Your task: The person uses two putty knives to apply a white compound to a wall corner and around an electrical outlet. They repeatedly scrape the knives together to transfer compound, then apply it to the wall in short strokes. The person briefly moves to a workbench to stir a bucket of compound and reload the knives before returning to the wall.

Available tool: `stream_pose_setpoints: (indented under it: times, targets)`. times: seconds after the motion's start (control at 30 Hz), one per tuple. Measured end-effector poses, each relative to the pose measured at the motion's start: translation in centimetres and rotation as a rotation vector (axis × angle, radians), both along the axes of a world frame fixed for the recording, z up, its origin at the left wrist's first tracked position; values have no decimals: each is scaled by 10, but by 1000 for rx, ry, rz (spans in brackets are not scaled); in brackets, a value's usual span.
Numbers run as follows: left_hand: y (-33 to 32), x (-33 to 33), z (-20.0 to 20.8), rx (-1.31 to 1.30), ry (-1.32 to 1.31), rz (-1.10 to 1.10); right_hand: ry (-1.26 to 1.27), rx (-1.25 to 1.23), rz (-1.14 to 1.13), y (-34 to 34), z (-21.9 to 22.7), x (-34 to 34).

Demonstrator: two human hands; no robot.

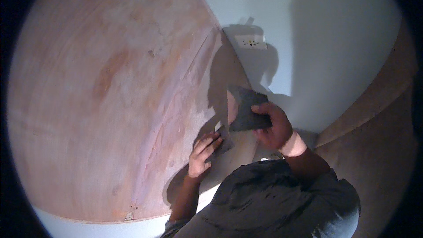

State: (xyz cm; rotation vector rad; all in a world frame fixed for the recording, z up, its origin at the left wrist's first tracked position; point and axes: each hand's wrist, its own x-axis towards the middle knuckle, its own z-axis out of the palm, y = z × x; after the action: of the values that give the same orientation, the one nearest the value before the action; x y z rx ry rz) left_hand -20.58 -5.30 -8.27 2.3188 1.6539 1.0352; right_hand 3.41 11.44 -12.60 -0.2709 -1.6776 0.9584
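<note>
My right hand [276, 124] grips a dark, flat, four-sided plate [249, 108], thumb on top of it and fingers underneath. A pinkish patch, perhaps filler or a reflection, runs along the plate's left edge. To the left and lower, my left hand [203, 153] lies close to the reddish-brown, patchy surface [154, 83], fingers together over a dark, flat piece [224, 144]. Shadow hides most of that piece, so its kind is unclear. A long pale pink streak [153, 150] crosses the patchy surface left of my left hand.
A pale wall [343, 31] meets the patchy surface at the upper middle and carries a white socket plate [251, 42]. Brown panels [374, 150] stand on the right. My shadow falls across the socket and the corner. A white band [105, 229] runs along the lower left.
</note>
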Motion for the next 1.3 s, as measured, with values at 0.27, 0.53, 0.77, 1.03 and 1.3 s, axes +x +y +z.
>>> stream_pose_setpoints:
  times: [0.27, 0.53, 0.77, 1.03, 1.3]
  targets:
    - [-31, 34, -40, -91, -273, 284, -50, -297, -400, 129, 47, -76]
    - [-47, 34, -40, -128, -333, 392, -95, 113, -806, 189, 63, -151]
    - [-46, 25, -38, -39, -350, 348, -146, 73, -778, 195, 71, -163]
    - [-46, 22, -29, -100, -340, 424, -190, -13, -791, 185, 74, -181]
    - [-17, 32, -21, -284, -1616, 199, -83, 78, -612, 154, 70, -163]
